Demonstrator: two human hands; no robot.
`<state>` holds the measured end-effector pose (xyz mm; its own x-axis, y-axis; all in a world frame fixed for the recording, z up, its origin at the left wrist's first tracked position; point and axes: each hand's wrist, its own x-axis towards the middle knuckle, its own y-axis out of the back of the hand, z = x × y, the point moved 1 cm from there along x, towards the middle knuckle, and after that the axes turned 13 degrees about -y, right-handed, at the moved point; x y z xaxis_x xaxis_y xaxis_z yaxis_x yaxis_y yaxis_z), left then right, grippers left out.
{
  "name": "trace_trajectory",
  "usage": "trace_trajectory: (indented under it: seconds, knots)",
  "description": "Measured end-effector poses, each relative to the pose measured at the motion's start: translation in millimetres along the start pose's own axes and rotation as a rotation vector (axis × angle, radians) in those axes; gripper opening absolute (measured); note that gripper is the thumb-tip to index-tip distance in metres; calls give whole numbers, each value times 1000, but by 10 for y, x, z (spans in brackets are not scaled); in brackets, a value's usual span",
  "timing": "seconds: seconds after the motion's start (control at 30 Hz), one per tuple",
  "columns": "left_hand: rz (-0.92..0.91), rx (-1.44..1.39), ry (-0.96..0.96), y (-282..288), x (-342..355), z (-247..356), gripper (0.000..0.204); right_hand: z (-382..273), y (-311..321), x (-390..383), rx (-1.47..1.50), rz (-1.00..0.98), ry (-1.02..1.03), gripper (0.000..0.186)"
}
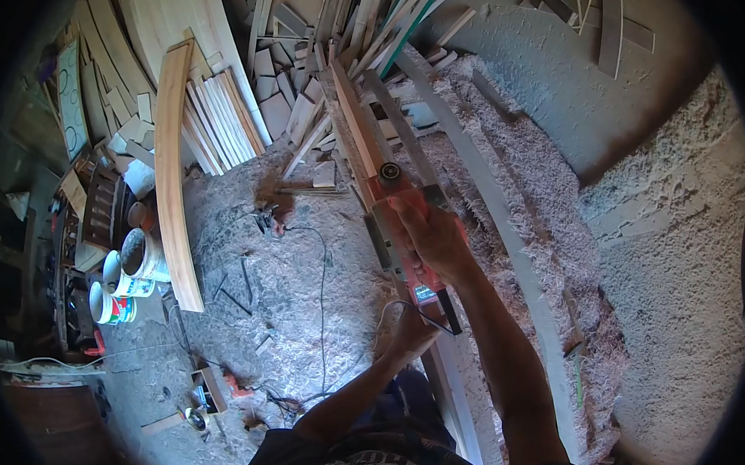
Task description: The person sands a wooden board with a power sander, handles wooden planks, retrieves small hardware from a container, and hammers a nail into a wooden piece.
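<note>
My right hand [434, 239] grips the red electric planer [396, 185], its fingers wrapped over the top of the tool, which has a round black knob at the front. The planer sits on a long, narrow board [359, 115] that runs away from me up the middle of the view. My left hand [414, 326] is low, just behind and left of the planer's back end, against the side of the board; its fingers are mostly hidden. A dark cord loops at the tool's rear.
Timber offcuts [283, 87] pile beyond. A plank [177, 224] leans at left beside several buckets [143, 256]. Cords and small tools [269, 220] lie on the dusty floor [235, 334]. Shaving-strewn pale beams [521, 264] run along my right, near a rough wall [663, 245].
</note>
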<state>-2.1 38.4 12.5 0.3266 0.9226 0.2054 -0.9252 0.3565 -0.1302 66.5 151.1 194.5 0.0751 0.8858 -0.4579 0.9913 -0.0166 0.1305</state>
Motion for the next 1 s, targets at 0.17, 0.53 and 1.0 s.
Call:
trace_trajectory:
  seconds: [0.17, 0.53, 1.0]
  knots:
    - [-150, 153, 52, 278, 291, -140, 28, -168, -95, 410, 10, 4, 1, 47]
    - [-128, 377, -104, 642, 1044, -55, 24, -442, -217, 1212, 29, 10, 53, 41]
    - [-129, 320, 166, 1193, 2039, 57, 33, -998, -429, 2134, -20, 22, 53, 46]
